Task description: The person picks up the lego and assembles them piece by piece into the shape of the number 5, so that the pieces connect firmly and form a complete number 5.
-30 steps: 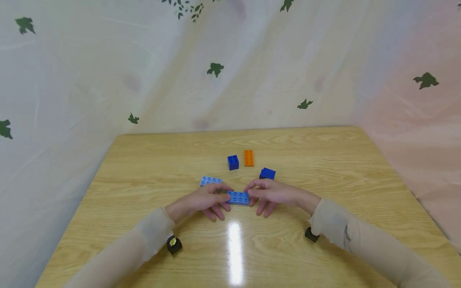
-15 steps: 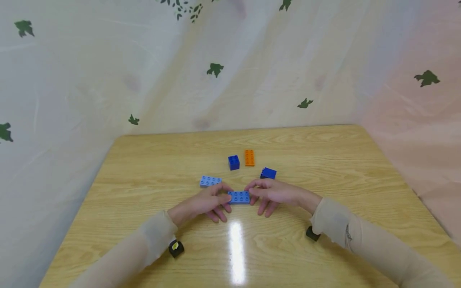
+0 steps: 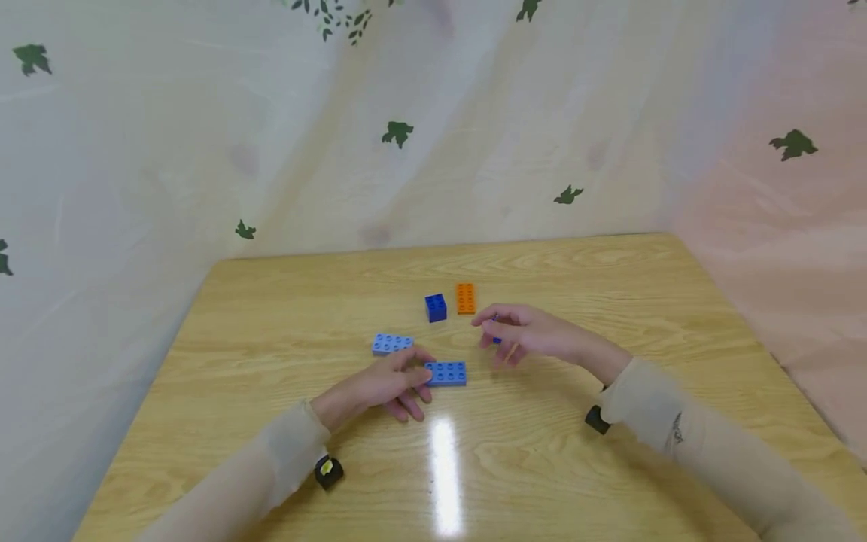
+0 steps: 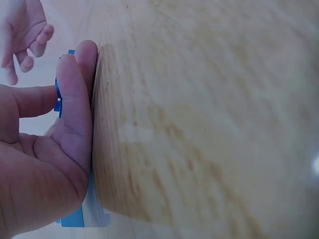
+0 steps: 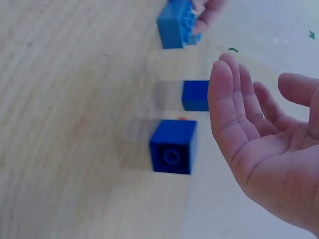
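Near the middle of the table, my left hand (image 3: 372, 385) pinches the left end of a medium blue toy building brick (image 3: 450, 374) between thumb and fingers. Its studs face up. Just beyond that hand lies a lighter blue brick (image 3: 391, 344). My right hand (image 3: 531, 333) hovers with loosely bent fingers and holds nothing. Under it, mostly hidden in the head view, a dark blue brick (image 5: 174, 134) lies on its side, its hollow underside showing in the right wrist view.
Farther back stand another dark blue brick (image 3: 436, 308), studs up, and a flat orange brick (image 3: 466, 299). The wooden table (image 3: 305, 293) ends at a pale cloth backdrop (image 3: 325, 188) with green leaf and bird shapes.
My right hand has left the right end of the medium blue brick and moved up and away, over the dark blue brick lying on its side. My left hand keeps its pinch.
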Demonstrator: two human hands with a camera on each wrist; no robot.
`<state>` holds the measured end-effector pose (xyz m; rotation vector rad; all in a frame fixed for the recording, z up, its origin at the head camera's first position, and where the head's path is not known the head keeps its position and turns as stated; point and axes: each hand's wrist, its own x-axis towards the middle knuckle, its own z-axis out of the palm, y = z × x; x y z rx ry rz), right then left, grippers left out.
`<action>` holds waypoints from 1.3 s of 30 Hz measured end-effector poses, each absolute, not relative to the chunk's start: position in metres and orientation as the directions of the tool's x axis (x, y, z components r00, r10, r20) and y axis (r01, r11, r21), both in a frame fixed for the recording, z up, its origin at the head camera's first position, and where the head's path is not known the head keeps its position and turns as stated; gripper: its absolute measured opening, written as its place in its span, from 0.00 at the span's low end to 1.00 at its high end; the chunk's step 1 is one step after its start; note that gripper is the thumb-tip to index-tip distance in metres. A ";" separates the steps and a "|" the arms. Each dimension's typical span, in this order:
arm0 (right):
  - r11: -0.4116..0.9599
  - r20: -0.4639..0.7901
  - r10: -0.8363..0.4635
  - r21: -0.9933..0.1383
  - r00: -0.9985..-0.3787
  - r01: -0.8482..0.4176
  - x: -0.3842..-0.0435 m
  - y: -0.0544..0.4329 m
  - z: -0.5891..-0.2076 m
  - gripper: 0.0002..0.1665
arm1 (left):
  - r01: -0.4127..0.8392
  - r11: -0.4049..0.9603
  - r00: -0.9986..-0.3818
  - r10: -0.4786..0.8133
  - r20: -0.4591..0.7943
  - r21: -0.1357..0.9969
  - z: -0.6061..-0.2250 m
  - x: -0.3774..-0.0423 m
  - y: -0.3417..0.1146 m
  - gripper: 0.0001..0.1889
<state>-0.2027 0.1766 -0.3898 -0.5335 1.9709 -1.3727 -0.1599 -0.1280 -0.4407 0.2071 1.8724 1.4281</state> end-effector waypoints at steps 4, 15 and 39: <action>0.334 -0.213 -0.581 -0.942 -0.786 0.008 -0.205 0.187 -0.378 0.27 | -0.293 0.359 -0.695 0.556 -0.455 0.886 -0.442 -0.160 -0.128 0.20; 0.361 -0.236 -0.453 -0.930 -0.860 0.064 -0.214 0.207 -0.388 0.36 | -0.287 0.356 -0.694 0.563 -0.449 0.889 -0.444 -0.159 -0.128 0.20; 0.486 -0.414 -0.493 -0.861 -0.765 0.153 -0.216 0.199 -0.418 0.42 | -0.306 0.316 -0.697 0.568 -0.438 0.898 -0.445 -0.157 -0.131 0.19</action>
